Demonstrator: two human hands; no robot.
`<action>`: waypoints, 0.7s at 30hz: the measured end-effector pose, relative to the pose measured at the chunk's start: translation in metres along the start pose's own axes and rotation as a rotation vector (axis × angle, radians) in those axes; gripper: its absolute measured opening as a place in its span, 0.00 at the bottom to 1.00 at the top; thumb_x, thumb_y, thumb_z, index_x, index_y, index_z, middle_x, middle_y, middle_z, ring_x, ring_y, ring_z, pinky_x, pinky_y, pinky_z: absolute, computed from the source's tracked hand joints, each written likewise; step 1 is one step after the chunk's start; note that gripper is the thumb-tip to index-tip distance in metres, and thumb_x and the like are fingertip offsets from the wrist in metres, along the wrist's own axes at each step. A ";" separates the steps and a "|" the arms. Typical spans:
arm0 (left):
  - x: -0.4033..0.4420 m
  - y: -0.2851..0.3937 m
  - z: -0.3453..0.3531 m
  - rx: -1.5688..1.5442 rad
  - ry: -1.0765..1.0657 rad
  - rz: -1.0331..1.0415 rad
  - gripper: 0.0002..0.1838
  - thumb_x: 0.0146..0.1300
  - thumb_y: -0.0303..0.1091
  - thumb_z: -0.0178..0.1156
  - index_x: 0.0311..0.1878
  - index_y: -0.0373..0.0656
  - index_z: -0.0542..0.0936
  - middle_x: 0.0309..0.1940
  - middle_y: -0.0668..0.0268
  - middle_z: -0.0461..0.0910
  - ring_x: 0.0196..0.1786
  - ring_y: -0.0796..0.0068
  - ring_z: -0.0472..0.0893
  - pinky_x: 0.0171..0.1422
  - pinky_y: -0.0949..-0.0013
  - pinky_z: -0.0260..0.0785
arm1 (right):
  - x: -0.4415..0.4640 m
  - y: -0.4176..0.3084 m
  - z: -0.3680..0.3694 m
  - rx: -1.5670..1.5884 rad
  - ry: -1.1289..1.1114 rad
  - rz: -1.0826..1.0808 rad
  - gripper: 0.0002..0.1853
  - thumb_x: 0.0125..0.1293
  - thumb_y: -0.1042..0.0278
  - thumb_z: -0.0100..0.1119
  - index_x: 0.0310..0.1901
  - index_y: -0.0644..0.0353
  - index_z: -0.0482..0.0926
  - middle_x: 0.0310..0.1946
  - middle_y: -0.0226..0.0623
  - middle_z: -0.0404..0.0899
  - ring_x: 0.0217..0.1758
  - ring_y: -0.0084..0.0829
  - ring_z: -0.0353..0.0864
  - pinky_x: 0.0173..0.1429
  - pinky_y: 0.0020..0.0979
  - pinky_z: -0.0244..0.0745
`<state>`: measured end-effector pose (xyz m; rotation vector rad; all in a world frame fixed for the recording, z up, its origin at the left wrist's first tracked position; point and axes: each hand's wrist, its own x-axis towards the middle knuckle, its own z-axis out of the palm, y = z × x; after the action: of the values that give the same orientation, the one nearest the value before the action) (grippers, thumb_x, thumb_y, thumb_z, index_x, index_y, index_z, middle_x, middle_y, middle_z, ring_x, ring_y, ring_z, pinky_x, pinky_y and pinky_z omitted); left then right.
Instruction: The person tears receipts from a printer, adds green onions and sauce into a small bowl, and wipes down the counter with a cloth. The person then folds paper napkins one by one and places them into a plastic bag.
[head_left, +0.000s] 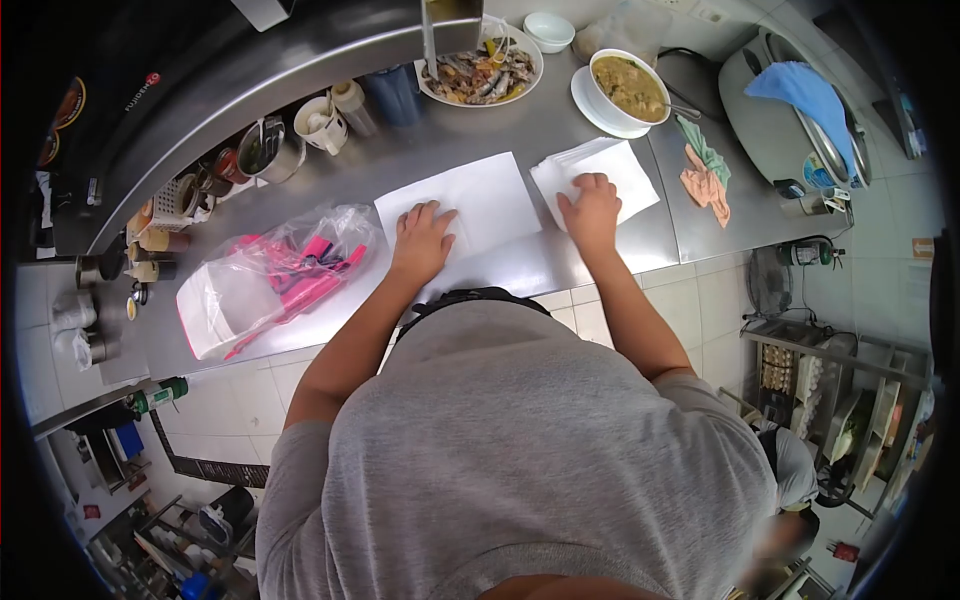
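Observation:
A large white sheet of paper point(490, 195) lies flat on the steel counter in front of me. On its left part rests my left hand point(424, 240), open, fingers spread on the surface. To the right is a stack of smaller white sheets point(625, 180), its edges slightly fanned. My right hand point(594, 210) lies open on the near left part of that stack, and the palm hides some of it. Neither hand grips anything. Left of my left hand, a clear plastic bag point(345, 230) holds pink and white items that I cannot make out exactly.
Behind the sheets stand a plate of small fish point(485, 75), a bowl of soup point(630, 88) and a white mug point(320, 125). Green and peach cloths point(705, 180) lie right, near a large rice cooker point(765, 120). Another person point(790, 465) is behind me at right.

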<state>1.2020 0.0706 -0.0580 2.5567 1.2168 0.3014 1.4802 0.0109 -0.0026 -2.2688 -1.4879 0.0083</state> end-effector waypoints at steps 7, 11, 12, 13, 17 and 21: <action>0.033 0.058 -0.083 -0.720 -0.308 -0.068 0.20 0.63 0.40 0.61 0.57 0.48 0.77 0.56 0.61 0.74 0.59 0.66 0.73 0.65 0.63 0.62 | 0.010 0.029 0.018 -0.093 -0.020 -0.054 0.06 0.58 0.69 0.58 0.33 0.62 0.79 0.37 0.42 0.77 0.41 0.43 0.77 0.42 0.44 0.76; 0.027 0.156 -0.176 -1.349 -0.829 0.614 0.15 0.70 0.38 0.54 0.54 0.42 0.78 0.52 0.64 0.79 0.57 0.72 0.75 0.62 0.67 0.66 | 0.018 0.033 0.015 -0.026 0.013 -0.068 0.05 0.58 0.70 0.56 0.31 0.62 0.79 0.36 0.43 0.77 0.40 0.46 0.78 0.42 0.45 0.76; 0.025 0.177 -0.187 -1.271 -1.004 0.693 0.18 0.71 0.44 0.52 0.52 0.40 0.79 0.51 0.62 0.79 0.57 0.71 0.75 0.62 0.68 0.66 | 0.021 0.035 0.012 0.003 0.018 -0.066 0.05 0.58 0.70 0.56 0.31 0.62 0.79 0.35 0.43 0.78 0.40 0.46 0.78 0.42 0.45 0.76; 0.027 0.196 -0.195 -1.182 -1.173 0.770 0.22 0.72 0.49 0.50 0.51 0.39 0.80 0.50 0.60 0.80 0.57 0.70 0.76 0.62 0.69 0.65 | 0.028 0.040 0.010 0.104 -0.013 -0.082 0.06 0.58 0.70 0.56 0.32 0.64 0.79 0.35 0.45 0.79 0.41 0.45 0.79 0.43 0.42 0.76; 0.039 0.244 -0.176 -0.925 -1.360 0.800 0.43 0.66 0.71 0.35 0.44 0.36 0.82 0.44 0.58 0.81 0.51 0.68 0.78 0.60 0.66 0.66 | 0.047 0.016 -0.024 0.525 -0.204 0.022 0.09 0.60 0.67 0.58 0.36 0.65 0.79 0.32 0.42 0.80 0.37 0.33 0.79 0.42 0.32 0.72; 0.042 0.247 -0.166 -0.906 -1.424 0.863 0.42 0.67 0.71 0.36 0.31 0.37 0.83 0.28 0.62 0.79 0.34 0.70 0.75 0.51 0.63 0.65 | 0.056 0.004 -0.047 0.853 -0.431 0.189 0.09 0.62 0.66 0.58 0.37 0.64 0.78 0.31 0.28 0.76 0.37 0.22 0.72 0.47 0.25 0.68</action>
<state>1.3550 -0.0165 0.1858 1.5480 -0.4815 -0.5967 1.5191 0.0427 0.0516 -1.7183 -1.1126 1.0340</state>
